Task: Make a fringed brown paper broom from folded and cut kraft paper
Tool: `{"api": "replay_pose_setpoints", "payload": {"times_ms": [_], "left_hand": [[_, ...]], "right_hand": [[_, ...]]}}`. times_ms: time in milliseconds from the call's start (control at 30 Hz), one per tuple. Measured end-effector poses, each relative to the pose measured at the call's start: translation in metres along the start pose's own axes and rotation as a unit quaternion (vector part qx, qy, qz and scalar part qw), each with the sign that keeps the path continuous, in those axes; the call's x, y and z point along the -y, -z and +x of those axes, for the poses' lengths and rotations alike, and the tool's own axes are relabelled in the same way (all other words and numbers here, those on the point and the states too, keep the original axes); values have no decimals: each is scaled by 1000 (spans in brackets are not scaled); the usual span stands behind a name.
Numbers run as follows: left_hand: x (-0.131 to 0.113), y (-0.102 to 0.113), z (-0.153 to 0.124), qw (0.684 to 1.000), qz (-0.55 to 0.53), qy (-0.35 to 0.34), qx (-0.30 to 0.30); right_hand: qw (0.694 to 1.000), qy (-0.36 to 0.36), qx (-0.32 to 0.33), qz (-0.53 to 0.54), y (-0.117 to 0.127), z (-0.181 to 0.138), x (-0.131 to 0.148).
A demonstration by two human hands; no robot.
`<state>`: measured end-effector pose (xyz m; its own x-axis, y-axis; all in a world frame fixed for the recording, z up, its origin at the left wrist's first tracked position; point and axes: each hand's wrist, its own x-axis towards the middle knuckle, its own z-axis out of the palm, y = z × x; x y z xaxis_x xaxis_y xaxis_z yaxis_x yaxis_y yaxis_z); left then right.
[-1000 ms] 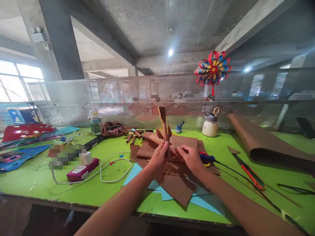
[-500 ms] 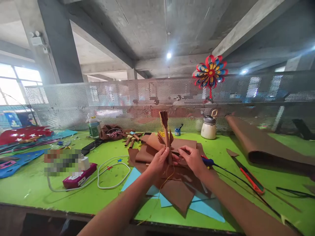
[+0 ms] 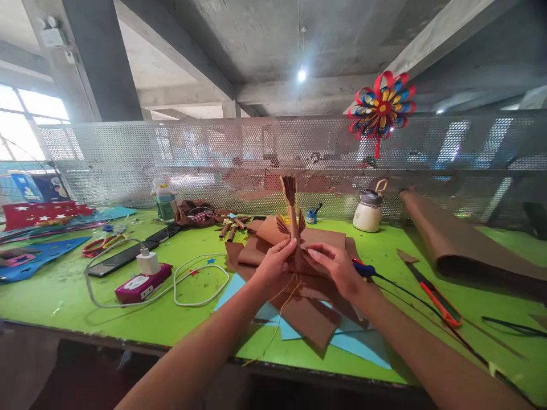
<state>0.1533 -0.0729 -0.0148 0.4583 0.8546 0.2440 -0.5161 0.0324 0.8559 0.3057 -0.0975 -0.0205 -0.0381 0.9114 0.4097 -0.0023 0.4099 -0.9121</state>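
Note:
Upright above the middle of the table stands a brown paper craft figure (image 3: 292, 213), a rolled stem with a pleated fan on top and pleated wings at its sides. Yellow string (image 3: 282, 313) hangs from its lower end. My left hand (image 3: 277, 262) is closed around the stem from the left, thumb on the front. At the stem's right side, the pinched fingertips of my right hand (image 3: 331, 262) touch the figure; any small piece between them is hard to make out. Brown paper sheets (image 3: 314, 324) lie beneath, over light blue sheets (image 3: 363, 346).
To the right are a blue-handled tool with a cord (image 3: 365, 270), a red utility knife (image 3: 440, 302) and a large brown paper roll (image 3: 461, 245). Leftward sit a purple power block (image 3: 143, 283), a white cable (image 3: 200, 304) and a phone (image 3: 123, 259). Behind stands a cream jug (image 3: 367, 213).
My right hand has moved in from beside the stem, bringing its fingertips onto the figure. The left hand keeps its hold. The whole view has shifted slightly.

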Motion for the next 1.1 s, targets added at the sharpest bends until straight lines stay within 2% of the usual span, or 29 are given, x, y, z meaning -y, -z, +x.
{"api": "replay_pose_setpoints", "payload": {"times_ms": [167,367,600,733,900,1000,1100], "left_hand": [[-5,2,1,1000,11,1,-24],[-8,8,7,997,50,5,-65],[-3,17,11,996,63,31,-58],[-2,17,11,993,99,25,-53],[-2,21,13,987,141,-1,-81],[-5,26,16,975,185,-40,-117],[-13,31,18,961,217,-54,-164]], "right_hand": [[999,-2,42,-5,-4,-3,-3],[1000,-22,20,-12,-1,-1,-13],[1000,-12,-3,-5,2,3,-15],[994,19,-8,-109,4,4,-18],[959,83,-24,-271,11,7,-21],[946,76,-6,-315,14,9,-26],[924,85,51,-370,12,6,-33]]}}
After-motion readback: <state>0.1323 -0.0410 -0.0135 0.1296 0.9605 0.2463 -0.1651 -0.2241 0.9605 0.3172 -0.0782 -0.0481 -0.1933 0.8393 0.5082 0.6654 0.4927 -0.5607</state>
